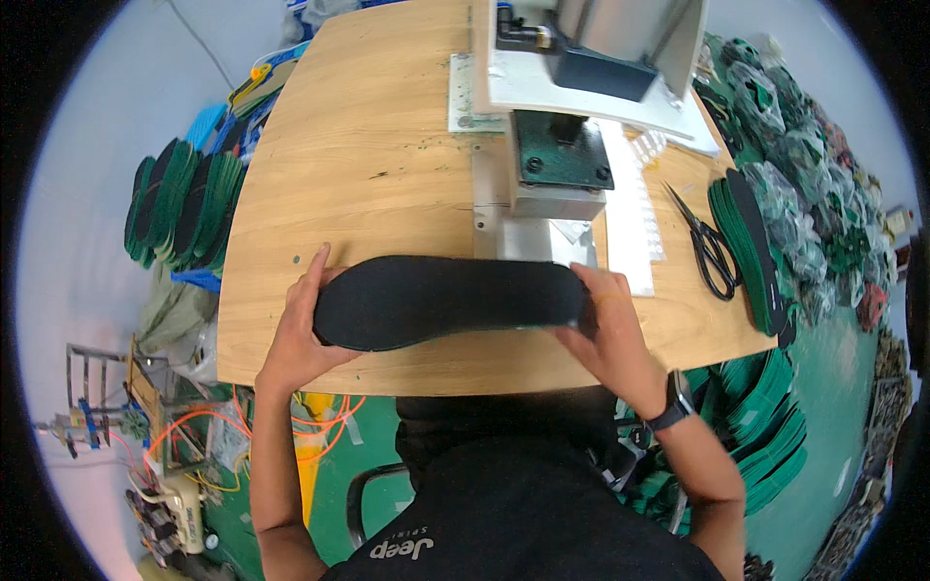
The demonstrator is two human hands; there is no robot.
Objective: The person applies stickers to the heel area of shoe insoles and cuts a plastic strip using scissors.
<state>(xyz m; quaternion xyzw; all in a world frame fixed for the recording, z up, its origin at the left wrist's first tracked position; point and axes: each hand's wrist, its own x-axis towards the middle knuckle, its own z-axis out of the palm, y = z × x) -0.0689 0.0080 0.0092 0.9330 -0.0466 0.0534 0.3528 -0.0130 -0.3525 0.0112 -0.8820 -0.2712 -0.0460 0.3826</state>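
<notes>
A black shoe insole (450,298) with a thin green edge lies crosswise between my hands, above the near part of the wooden table. My left hand (305,334) grips its wider, rounded end, thumb and fingers on either side of the rim. At the narrower end my right hand (612,334) closes round the tip; a dark watch sits on that wrist. Just beyond the insole stands a press machine (562,165) with a dark green plate over a metal block. The insole's underside is hidden from me.
Black-handled scissors (710,247) lie right of the press, beside a stack of insoles (746,257) at the table's (358,174) right edge. More insole stacks (184,203) stand off the left side. Bagged green material (804,174) piles up at the far right. An orange hose (329,426) runs below left.
</notes>
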